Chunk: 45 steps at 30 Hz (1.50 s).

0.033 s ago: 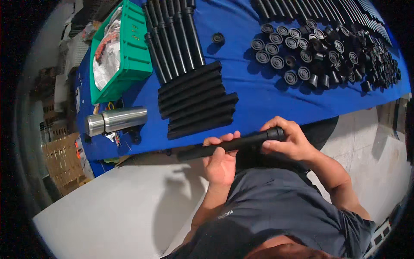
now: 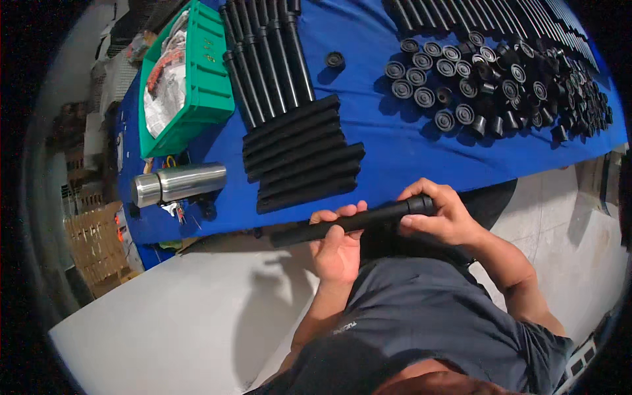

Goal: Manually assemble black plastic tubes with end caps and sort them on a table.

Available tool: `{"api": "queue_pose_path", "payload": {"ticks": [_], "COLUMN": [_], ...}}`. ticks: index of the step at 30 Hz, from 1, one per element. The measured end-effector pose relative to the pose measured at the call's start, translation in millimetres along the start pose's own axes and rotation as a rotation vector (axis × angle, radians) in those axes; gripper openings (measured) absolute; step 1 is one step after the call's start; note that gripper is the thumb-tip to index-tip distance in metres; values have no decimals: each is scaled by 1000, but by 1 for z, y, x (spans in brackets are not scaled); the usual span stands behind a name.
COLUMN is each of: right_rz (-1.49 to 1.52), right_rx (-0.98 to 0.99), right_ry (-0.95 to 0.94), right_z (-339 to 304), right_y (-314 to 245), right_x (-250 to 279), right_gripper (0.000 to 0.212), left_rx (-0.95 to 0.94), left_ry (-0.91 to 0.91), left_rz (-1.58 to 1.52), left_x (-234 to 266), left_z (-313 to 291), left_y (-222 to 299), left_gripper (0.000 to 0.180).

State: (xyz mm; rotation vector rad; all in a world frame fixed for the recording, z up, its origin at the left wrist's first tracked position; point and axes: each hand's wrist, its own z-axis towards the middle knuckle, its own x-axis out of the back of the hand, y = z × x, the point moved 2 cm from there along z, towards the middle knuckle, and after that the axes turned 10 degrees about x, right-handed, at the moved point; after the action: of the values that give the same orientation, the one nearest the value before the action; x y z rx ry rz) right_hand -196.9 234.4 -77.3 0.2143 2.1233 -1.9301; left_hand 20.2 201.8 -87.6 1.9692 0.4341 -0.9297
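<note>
Just off the near edge of the table, my two hands hold a black tube (image 2: 378,218) almost level, its left end slightly lower. My left hand (image 2: 337,247) is closed round its middle, thumb on the near side and fingertips on the far side. At the right end, the thumb and fingers of my right hand (image 2: 442,214) grip a wider black cap (image 2: 420,205) that sits on the tube. Part of the cap is hidden by those fingers. The tube's left end sticks out past my left hand.
A blue-covered table (image 2: 395,155) bears stacked black tubes (image 2: 299,155), longer black tubes (image 2: 273,66), many loose round caps (image 2: 464,114) and one lone cap (image 2: 334,60). To the left are a green crate (image 2: 209,79) with plastic bags and a steel flask (image 2: 191,182) lying down.
</note>
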Motion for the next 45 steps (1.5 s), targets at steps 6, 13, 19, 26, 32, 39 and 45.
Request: {"api": "queue_pose_path", "payload": {"ticks": [6, 13, 19, 26, 32, 39, 45], "right_rz": [-56, 133, 75, 75, -57, -71, 218], "right_rx": [170, 82, 108, 189, 333, 318, -17], "right_ry": [-243, -468, -515, -469, -448, -479, -487], "right_z": [68, 114, 107, 110, 109, 116, 113], "right_y": [-10, 14, 3, 5, 2, 5, 0], "right_x": [1, -3, 3, 6, 6, 11, 7], "right_gripper": [28, 33, 31, 31, 29, 30, 28], "left_rx": [-208, -282, -269, -278, -272, -283, -270], "left_ry": [47, 99, 183, 241, 220, 250, 147], "left_rz": [25, 243, 240, 202, 264, 233, 240], "left_x": [-13, -6, -15, -22, -19, -23, -24], "left_z": [21, 25, 14, 24, 22, 25, 26], "left_y": [32, 60, 47, 49, 44, 43, 47], "left_gripper": [25, 20, 22, 20, 23, 21, 26]}}
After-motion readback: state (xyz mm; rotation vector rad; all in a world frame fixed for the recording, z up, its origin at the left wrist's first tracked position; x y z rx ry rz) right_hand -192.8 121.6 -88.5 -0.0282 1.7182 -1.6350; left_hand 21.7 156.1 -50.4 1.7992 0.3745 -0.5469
